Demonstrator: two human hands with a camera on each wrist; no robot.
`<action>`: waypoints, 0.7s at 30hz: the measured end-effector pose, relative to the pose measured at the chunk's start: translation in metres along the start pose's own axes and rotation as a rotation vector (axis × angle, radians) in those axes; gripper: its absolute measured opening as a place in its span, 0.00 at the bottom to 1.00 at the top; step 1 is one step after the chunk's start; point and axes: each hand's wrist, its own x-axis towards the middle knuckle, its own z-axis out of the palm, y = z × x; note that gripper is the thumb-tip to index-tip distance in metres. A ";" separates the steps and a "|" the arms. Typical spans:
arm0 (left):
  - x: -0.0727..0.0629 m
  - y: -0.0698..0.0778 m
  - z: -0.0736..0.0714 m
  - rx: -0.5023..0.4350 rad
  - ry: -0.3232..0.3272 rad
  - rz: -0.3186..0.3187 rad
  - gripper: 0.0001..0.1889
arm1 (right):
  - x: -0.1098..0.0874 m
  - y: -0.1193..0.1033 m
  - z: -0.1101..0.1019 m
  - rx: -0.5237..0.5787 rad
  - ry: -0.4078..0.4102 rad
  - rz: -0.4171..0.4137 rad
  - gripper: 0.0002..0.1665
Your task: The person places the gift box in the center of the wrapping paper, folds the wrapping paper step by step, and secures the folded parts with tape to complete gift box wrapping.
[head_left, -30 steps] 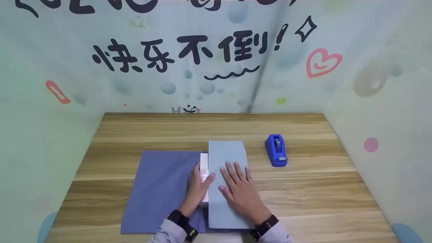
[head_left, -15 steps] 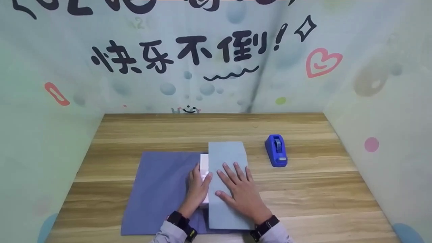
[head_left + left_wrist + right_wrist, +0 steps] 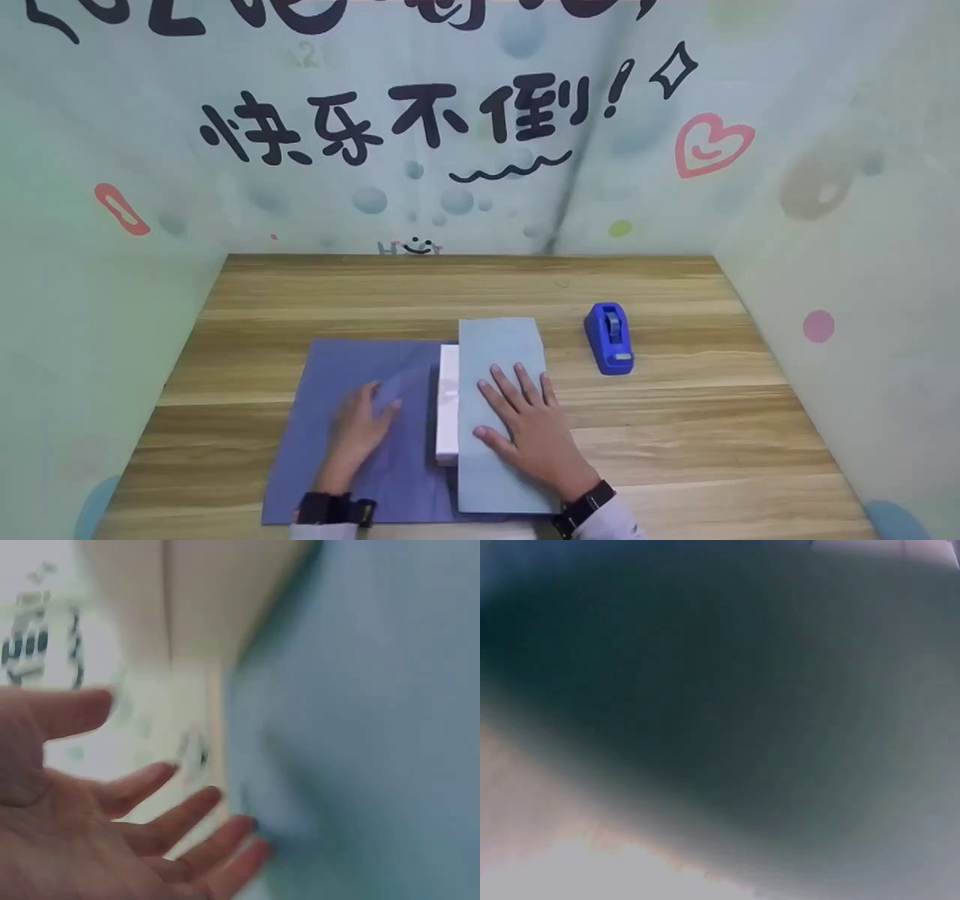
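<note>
A sheet of blue wrapping paper (image 3: pixel 300 465) lies on the wooden table, and a white box (image 3: pixel 448 409) rests on it. The paper's right part is folded over the box, showing a paler blue flap (image 3: pixel 495 345). My right hand (image 3: pixel 536 435) lies flat on this flap with its fingers spread. To the left of the box, my left hand (image 3: pixel 358 431) is over the paper, its fingers apart and holding nothing. The left wrist view shows that left hand (image 3: pixel 112 832) palm up beside the blurred box (image 3: pixel 202 600). A dark blur fills most of the right wrist view.
A blue tape dispenser (image 3: pixel 610 339) stands on the table (image 3: pixel 675 420) to the right of the paper. Behind the table hangs a pale printed backdrop (image 3: pixel 300 202) with dark lettering, and similar panels close off both sides.
My left hand has let go of the box's left side and moved left over the paper. The right hand stays on the flap. The whole view shifts slightly.
</note>
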 end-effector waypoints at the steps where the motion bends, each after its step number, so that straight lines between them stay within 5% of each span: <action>1: -0.004 -0.008 -0.010 0.075 -0.008 -0.052 0.30 | 0.000 0.000 0.000 0.000 -0.003 0.002 0.38; 4: -0.018 -0.030 -0.036 0.218 -0.064 -0.226 0.37 | 0.000 0.000 0.000 -0.001 0.006 -0.001 0.38; 8: -0.031 -0.052 -0.055 0.210 -0.123 -0.419 0.41 | -0.001 0.000 -0.002 0.005 -0.007 0.001 0.38; 18: -0.034 -0.063 -0.078 0.019 -0.159 -0.473 0.25 | 0.000 -0.001 -0.003 0.016 -0.016 0.012 0.38; 21: -0.039 -0.057 -0.088 0.016 -0.100 -0.441 0.22 | 0.001 -0.003 -0.002 0.020 -0.016 0.000 0.38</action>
